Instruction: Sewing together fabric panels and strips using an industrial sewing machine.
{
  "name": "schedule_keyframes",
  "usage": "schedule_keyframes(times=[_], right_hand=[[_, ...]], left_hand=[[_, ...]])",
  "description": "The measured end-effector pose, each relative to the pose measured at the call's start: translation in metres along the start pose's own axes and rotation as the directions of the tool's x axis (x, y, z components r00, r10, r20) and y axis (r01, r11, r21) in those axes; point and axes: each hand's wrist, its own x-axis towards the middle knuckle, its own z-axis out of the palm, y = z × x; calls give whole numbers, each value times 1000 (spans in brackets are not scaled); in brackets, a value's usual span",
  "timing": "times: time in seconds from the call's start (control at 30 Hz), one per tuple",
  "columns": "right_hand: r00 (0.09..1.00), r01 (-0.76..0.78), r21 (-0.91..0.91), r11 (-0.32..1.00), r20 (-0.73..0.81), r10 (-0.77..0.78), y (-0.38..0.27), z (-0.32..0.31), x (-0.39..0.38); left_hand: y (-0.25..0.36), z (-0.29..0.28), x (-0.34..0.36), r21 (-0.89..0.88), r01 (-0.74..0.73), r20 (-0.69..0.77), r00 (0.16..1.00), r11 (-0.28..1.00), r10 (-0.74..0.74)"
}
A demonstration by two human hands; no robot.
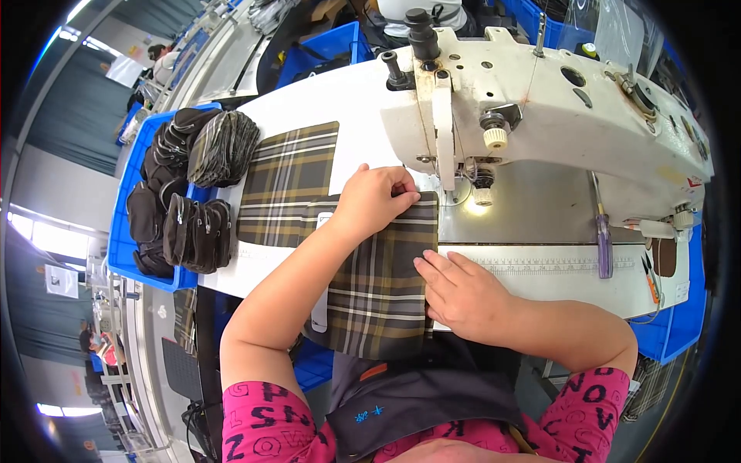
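My left hand [376, 199] lies palm-down with fingers curled on the top edge of the plaid fabric piece [378, 285], pressing it flat on the white sewing table [324, 96] just left of the presser foot [472, 179] of the industrial sewing machine [540, 100]. My right hand [463, 293] rests flat and spread on the piece's right edge — fingers extended, gripping nothing — beside the ruler strip [540, 264] on the table front. A second plaid piece [287, 181] lies flat behind it, and a blue bin [122, 231] of dark folded bundles [197, 231] stands at the table's left — a purple-handled screwdriver [603, 243] lies at the right.
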Motion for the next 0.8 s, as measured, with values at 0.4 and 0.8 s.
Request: schedule_keyframes(times=[0.4, 0.8], right_hand=[[999, -26, 28, 999, 29, 26, 0, 0, 0], [999, -2, -4, 1000, 35, 2, 5, -10, -1]], left_hand=[[9, -6, 0, 73, -14, 21, 1000, 997, 13], [13, 22, -25, 277, -457, -119, 857, 846, 502]])
